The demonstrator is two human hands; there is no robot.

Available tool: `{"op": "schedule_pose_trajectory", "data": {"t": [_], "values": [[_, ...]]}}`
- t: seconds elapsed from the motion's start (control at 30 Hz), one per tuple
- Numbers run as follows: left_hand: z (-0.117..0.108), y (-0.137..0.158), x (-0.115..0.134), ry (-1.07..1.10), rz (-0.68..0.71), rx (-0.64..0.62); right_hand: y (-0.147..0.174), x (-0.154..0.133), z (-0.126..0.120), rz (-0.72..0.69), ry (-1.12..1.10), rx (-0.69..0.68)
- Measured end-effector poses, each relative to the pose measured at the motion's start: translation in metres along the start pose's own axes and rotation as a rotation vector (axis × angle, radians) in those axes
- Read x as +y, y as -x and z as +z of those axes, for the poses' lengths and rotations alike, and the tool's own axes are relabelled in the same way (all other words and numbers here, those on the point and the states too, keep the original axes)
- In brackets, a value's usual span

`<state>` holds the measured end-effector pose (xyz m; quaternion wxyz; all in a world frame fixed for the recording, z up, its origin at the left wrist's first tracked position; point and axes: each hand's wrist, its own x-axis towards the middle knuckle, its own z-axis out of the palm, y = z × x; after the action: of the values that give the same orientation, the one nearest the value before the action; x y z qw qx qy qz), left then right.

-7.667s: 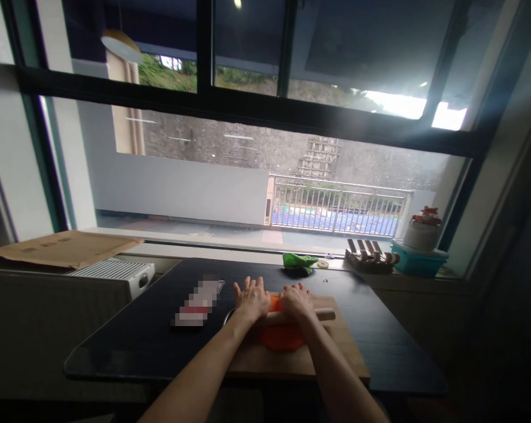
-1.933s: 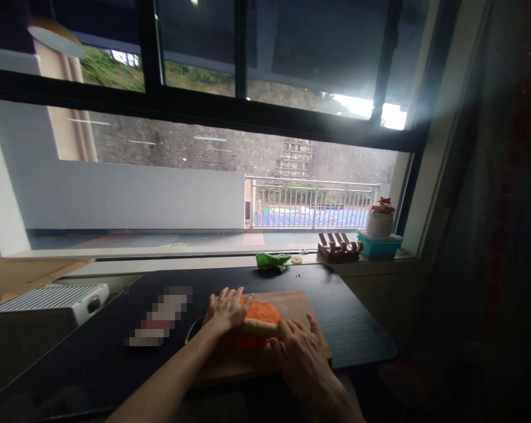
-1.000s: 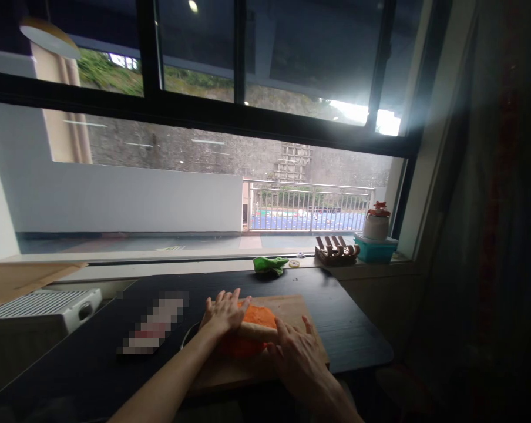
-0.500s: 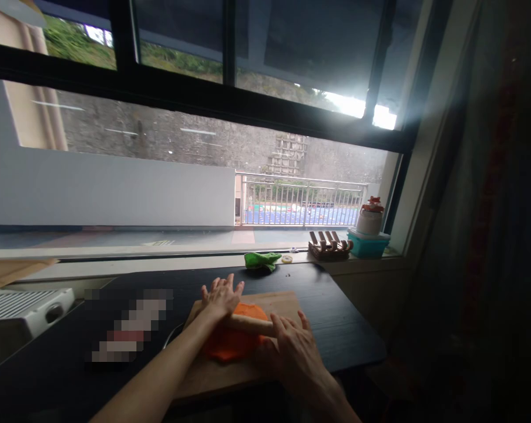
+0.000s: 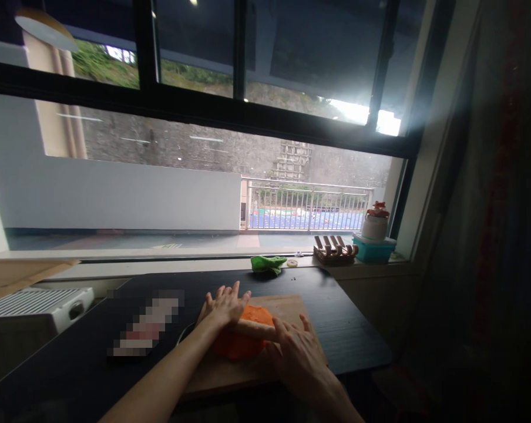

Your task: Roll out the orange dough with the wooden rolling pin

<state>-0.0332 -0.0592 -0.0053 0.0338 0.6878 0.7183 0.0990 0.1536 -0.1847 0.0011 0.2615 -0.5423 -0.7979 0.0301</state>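
A pale wooden rolling pin (image 5: 257,330) lies across a flat sheet of orange dough (image 5: 257,314) on a wooden board (image 5: 287,305). My left hand (image 5: 227,306) rests over the pin's left end, its fingers stretched forward and spread. Over the right end lies my right hand (image 5: 297,351), with its fingers apart and its little finger raised. Both palms bear on the pin without wrapping round it. The pin's two ends are hidden under my hands, and part of the dough's left side is behind my left wrist.
The board lies on a black table (image 5: 349,329). A green cloth (image 5: 268,264) and a small roll of tape (image 5: 292,263) are near its far edge. On the sill stand a brown rack (image 5: 335,252) and a teal box (image 5: 373,249) with a white bottle (image 5: 375,228). A pixelated object (image 5: 148,323) lies left.
The view has shifted slightly, moving the scene right and down. Both hands stay on the rolling pin, which has moved a little nearer to me over the orange dough.
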Motion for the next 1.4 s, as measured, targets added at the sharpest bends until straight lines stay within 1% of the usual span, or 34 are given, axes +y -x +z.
{"op": "schedule_pose_trajectory", "data": {"t": [0.1,0.17,0.23,0.3,0.4,0.5,0.63,0.73,0.8,0.9,1.0,1.1,1.17,1.23,1.4], "values": [[0.004,-0.023,0.009,0.031,-0.018,0.046,-0.001,0.01,0.001,0.018,0.006,-0.001],[0.005,-0.032,0.014,0.038,-0.009,0.089,-0.003,0.015,0.0,0.034,0.003,0.001],[0.004,-0.036,0.017,0.04,0.012,0.107,-0.003,0.016,-0.001,0.038,-0.001,-0.004],[0.003,-0.033,0.017,0.056,0.02,0.096,-0.003,0.015,-0.001,0.035,-0.008,-0.011],[0.0,-0.019,0.011,0.068,-0.003,0.064,-0.001,0.006,-0.002,0.027,-0.023,-0.036],[-0.001,0.005,-0.001,0.033,0.007,0.05,-0.001,-0.005,-0.005,0.027,-0.035,-0.064],[0.002,0.038,-0.018,0.004,0.062,0.082,-0.011,-0.018,-0.005,0.023,-0.009,-0.083],[0.003,0.048,-0.022,0.008,0.08,0.105,-0.022,-0.019,0.003,0.026,0.026,-0.065],[0.002,0.042,-0.018,0.022,0.058,0.085,-0.03,-0.016,0.012,0.04,0.057,-0.078],[0.0,0.02,-0.006,0.052,-0.002,0.061,-0.046,-0.007,0.022,0.062,0.11,-0.075],[-0.001,-0.004,0.006,0.083,-0.047,0.083,-0.065,0.004,0.024,0.11,0.171,-0.04],[-0.001,-0.017,0.012,0.096,-0.054,0.11,-0.08,0.013,0.022,0.165,0.218,-0.068],[0.0,-0.019,0.013,0.091,-0.052,0.115,-0.083,0.016,0.023,0.188,0.218,-0.098],[0.001,-0.015,0.011,0.075,-0.048,0.108,-0.079,0.015,0.025,0.207,0.205,-0.113],[0.001,0.013,-0.004,0.026,-0.025,0.074,-0.049,-0.005,0.033,0.25,0.214,-0.071]]}}
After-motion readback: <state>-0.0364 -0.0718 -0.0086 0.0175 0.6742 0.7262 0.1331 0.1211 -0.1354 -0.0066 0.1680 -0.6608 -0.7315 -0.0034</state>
